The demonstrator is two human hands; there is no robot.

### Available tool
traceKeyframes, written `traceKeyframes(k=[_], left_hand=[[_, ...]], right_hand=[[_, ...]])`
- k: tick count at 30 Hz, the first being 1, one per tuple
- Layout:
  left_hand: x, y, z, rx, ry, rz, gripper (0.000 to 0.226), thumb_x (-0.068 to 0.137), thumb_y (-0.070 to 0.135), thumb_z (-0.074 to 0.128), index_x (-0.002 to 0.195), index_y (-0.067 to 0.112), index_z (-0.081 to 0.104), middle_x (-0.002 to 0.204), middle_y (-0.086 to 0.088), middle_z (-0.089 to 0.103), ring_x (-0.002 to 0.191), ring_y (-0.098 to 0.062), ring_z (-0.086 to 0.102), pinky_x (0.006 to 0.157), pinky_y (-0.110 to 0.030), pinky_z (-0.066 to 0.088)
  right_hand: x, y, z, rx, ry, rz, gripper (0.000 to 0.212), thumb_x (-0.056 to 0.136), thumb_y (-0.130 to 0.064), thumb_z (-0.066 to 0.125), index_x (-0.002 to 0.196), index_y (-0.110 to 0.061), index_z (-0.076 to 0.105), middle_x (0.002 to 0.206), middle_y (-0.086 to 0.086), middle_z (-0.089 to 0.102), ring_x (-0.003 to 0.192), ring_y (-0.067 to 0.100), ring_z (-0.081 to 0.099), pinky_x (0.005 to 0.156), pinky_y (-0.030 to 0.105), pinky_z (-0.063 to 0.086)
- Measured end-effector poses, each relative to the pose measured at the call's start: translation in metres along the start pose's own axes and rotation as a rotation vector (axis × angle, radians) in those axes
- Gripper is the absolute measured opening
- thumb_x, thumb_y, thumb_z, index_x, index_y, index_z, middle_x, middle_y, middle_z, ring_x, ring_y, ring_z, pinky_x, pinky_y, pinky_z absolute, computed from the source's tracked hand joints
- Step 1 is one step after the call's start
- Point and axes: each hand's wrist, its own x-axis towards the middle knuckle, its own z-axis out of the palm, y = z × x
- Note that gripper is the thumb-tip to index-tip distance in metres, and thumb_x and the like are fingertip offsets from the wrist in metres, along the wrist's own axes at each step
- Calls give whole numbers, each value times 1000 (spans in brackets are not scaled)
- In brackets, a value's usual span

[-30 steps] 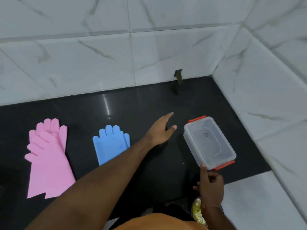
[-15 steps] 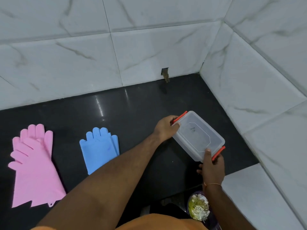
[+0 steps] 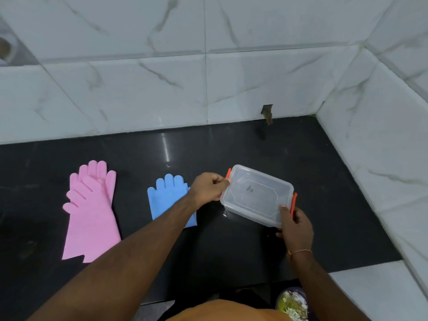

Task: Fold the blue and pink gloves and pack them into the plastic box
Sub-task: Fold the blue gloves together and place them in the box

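Looking down from the head camera, I saw an orange garment (image 3: 231, 311) at the bottom edge and, beside it on the right, a bowl (image 3: 292, 303) of pale green and white scraps. Both forearms reached forward over the black counter (image 3: 231, 256).

Right hand (image 3: 295, 224) was nearest: it gripped the box (image 3: 256, 195) at the near right corner, thumb pressed flat on the lid, fingers curled under by the orange right clip (image 3: 294, 202). A thin orange thread (image 3: 300, 252) circled that wrist.

Left hand (image 3: 208, 187) held the box's left end, fingers curled and pinching at the lid edge just below the orange left clip (image 3: 228, 173). Box was clear plastic, lid on, nothing visible inside; I could not tell whether it rested on the counter or was lifted slightly.

Blue gloves (image 3: 168, 195) lay flat just left of the left hand, fingers pointing toward the wall, cuff partly hidden behind the left forearm. How many blue gloves were stacked, I could not tell.

Pink gloves (image 3: 91, 212) lay farther left, well apart from the box, two overlapping, fingers toward the wall, unfolded.

Beyond: white marble-veined tile wall (image 3: 162, 93), with a small notch (image 3: 267, 111) at its base; a second tiled wall (image 3: 382, 140) closed the right side.
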Motion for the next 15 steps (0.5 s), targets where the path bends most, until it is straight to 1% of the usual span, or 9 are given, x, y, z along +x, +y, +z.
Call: traceKeyframes(k=[3, 6, 8, 11, 13, 15], left_hand=[[-15, -14, -20, -53, 54, -35, 27, 105, 38, 73, 91, 16, 80, 89, 2, 83, 90, -17, 84, 87, -41, 71], [-33, -31, -42, -40, 135, -46, 32, 107, 38, 69, 90, 12, 79, 89, -3, 82, 90, -21, 83, 87, -43, 71], [-43, -39, -52, -13, 167, -44, 38, 109, 38, 66, 91, 7, 78, 89, -7, 81, 91, -24, 82, 88, -44, 70], [-56, -48, -67, 21, 218, -51, 46, 110, 36, 64, 90, -3, 76, 90, -16, 80, 92, -32, 81, 91, -47, 69], [-65, -54, -77, -10, 255, -62, 50, 111, 35, 64, 91, -9, 75, 91, -22, 80, 94, -36, 80, 93, -49, 67], [-71, -56, -80, -17, 272, -64, 49, 111, 34, 63, 91, -10, 76, 92, -24, 79, 95, -39, 79, 94, -51, 67]], right_hand=[[0, -5, 18, -10, -30, -3, 30, 98, -51, 66, 106, -24, 75, 94, -2, 76, 81, 20, 75, 50, 28, 58], [-5, -14, 41, -37, -86, -22, 36, 98, -60, 61, 101, -27, 77, 89, -5, 78, 79, 19, 75, 52, 29, 59], [-7, -18, 50, -64, -120, -44, 37, 98, -63, 59, 95, -31, 78, 85, -9, 78, 77, 15, 76, 52, 27, 60], [-11, -26, 65, -112, -181, -89, 36, 99, -62, 57, 87, -34, 76, 81, -18, 77, 72, 12, 76, 51, 24, 59], [-13, -32, 76, -137, -209, -100, 39, 100, -60, 57, 84, -32, 77, 79, -18, 76, 70, 10, 75, 51, 24, 59], [-14, -36, 82, -141, -223, -100, 40, 101, -59, 56, 83, -30, 77, 78, -17, 76, 70, 8, 75, 50, 23, 58]])
